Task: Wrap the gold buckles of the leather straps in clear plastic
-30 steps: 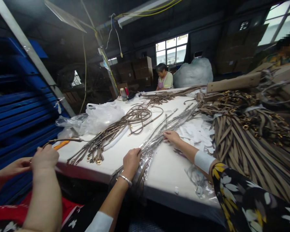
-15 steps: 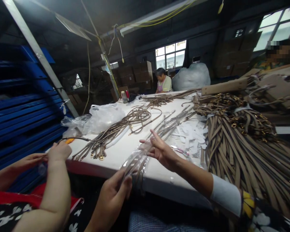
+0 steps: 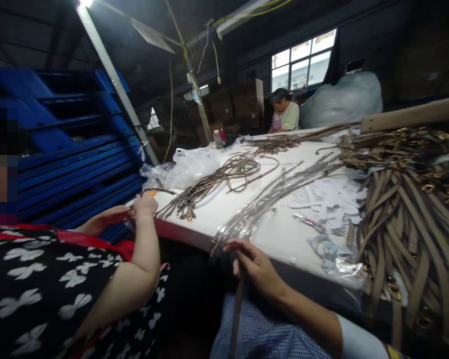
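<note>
R hand [image 3: 256, 264] is at approx 5 o'clock in the view, just off the near edge of the white worktop [image 3: 280, 244], fingers bent loosely round a brown strap [image 3: 238, 311]; can't tell how tight. Strap hangs from the hand twd 6 o'clock, over blue checked cloth [image 3: 269, 329], & leaves view at the bottom; its upper part seems to run onto the worktop. L hand is out of view, so can't tell its state. White cuff [image 3: 359, 336] on the R arm, at 5.

Just past the hand, twd 1 o'clock from it, wrapped straps [image 3: 277, 196] lie in clear plastic, near ends at the worktop edge. Looped straps [image 3: 209, 188] lie beyond, approx 11 from the hand, w/ brass clips [image 3: 189, 218] at their near end. White scraps [image 3: 333, 199] at 3 in the view; a big strap heap [image 3: 404, 214] beside them, btwn 3 & 4, w/ brass fittings, partly over the edge. Crumpled clear plastic [image 3: 335, 254] at 4.

At 9, a co-worker's hand [image 3: 145, 204] is near an orange item [image 3: 151, 193], too small to tell what. White plastic bags [image 3: 194, 167] sit at approx 10. Another person [image 3: 290, 117] is across the worktop at 1.
</note>
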A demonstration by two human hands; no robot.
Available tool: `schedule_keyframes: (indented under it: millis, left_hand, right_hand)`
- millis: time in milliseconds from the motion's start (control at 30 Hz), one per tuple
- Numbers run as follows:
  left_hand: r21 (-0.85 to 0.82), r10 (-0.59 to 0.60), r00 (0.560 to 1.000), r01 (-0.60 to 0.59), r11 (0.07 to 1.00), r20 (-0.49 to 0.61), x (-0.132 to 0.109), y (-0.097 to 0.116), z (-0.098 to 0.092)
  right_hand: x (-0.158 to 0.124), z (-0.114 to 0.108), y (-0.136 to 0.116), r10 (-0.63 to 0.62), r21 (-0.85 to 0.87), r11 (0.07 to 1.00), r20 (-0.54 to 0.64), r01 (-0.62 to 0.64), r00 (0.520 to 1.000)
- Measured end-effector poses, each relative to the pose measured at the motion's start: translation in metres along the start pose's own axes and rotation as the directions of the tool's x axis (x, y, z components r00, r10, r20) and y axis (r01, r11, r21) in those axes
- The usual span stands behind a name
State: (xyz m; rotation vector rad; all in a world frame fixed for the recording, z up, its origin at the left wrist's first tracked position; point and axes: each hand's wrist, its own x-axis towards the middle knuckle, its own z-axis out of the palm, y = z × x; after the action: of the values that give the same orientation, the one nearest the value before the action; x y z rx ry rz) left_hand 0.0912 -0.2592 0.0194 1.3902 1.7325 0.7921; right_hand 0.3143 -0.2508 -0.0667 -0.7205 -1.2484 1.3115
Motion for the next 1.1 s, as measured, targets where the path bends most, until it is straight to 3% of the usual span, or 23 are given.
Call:
schedule_keyframes:
  millis: [100,167,267,333,400,467,500,567,600,633,667,733,800,900,967,1100]
  left_hand:
    - [-0.184,-0.062,0.988,0.088,0.979,0.145,-0.047,-0.052,0.043]
    - [-0.448,-0.019,0.944,0.174,0.877,0.330,-0.052,-0.064,0.065]
    - [-0.623,0.084,0.885,0.251,0.741,0.457,-0.033,-0.054,0.080]
    - [-0.608,0.145,0.866,0.207,0.766,0.478,-0.020,-0.040,0.082]
    - [-0.554,0.188,0.868,0.115,0.824,0.459,-0.014,-0.029,0.081]
    - [-0.474,0.220,0.889,-0.003,0.880,0.402,-0.015,-0.024,0.077]
    - [-0.424,0.235,0.899,-0.061,0.904,0.371,-0.017,-0.024,0.075]
    - [-0.317,0.274,0.909,-0.172,0.933,0.314,-0.022,-0.027,0.069]
    - [-0.271,0.293,0.909,-0.214,0.938,0.296,-0.025,-0.029,0.066]
    - [-0.234,0.309,0.907,-0.247,0.940,0.285,-0.028,-0.031,0.064]
    - [-0.208,0.326,0.903,-0.274,0.939,0.280,-0.031,-0.033,0.062]
    - [-0.170,0.355,0.886,-0.317,0.933,0.297,-0.036,-0.034,0.061]
    - [-0.132,0.379,0.865,-0.355,0.925,0.328,-0.040,-0.035,0.061]
    - [-0.076,0.387,0.858,-0.385,0.920,0.338,-0.043,-0.037,0.062]
    - [-0.069,0.372,0.862,-0.372,0.926,0.344,-0.043,-0.037,0.064]
    - [-0.084,0.362,0.818,-0.365,0.927,0.448,-0.042,-0.031,0.075]
  right_hand:
    - [-0.047,0.042,0.034,0.024,-0.066,0.998,0.233,-0.009,0.972]
    - [-0.075,0.057,0.061,0.042,-0.086,0.996,0.380,-0.010,0.924]
    - [-0.101,0.058,0.087,0.088,-0.177,0.984,0.617,0.029,0.782]
    - [-0.106,0.048,0.084,0.171,-0.273,0.961,0.722,0.048,0.670]
    - [-0.106,0.031,0.064,0.251,-0.363,0.930,0.734,0.052,0.631]
    - [-0.101,0.009,0.036,0.252,-0.406,0.912,0.671,0.061,0.697]
    - [-0.097,-0.003,0.022,0.219,-0.412,0.909,0.604,0.065,0.767]
    - [-0.085,-0.028,0.000,0.097,-0.440,0.894,0.368,0.081,0.925]
    - [-0.077,-0.040,-0.008,0.016,-0.486,0.869,0.214,0.092,0.977]
    - [-0.069,-0.051,-0.012,-0.064,-0.549,0.830,0.091,0.104,0.994]
    - [-0.060,-0.060,-0.014,-0.114,-0.600,0.792,0.029,0.109,0.993]
    - [-0.045,-0.073,-0.014,-0.101,-0.628,0.772,0.029,0.097,0.994]
    - [-0.037,-0.078,-0.012,0.080,-0.567,0.824,0.121,0.003,0.989]
    - [-0.035,-0.080,-0.013,0.406,-0.405,0.873,0.292,-0.273,0.866]
    - [-0.038,-0.080,-0.016,0.474,-0.328,0.869,0.330,-0.372,0.816]
    - [-0.039,-0.077,-0.025,0.395,-0.390,0.878,0.265,-0.277,0.880]
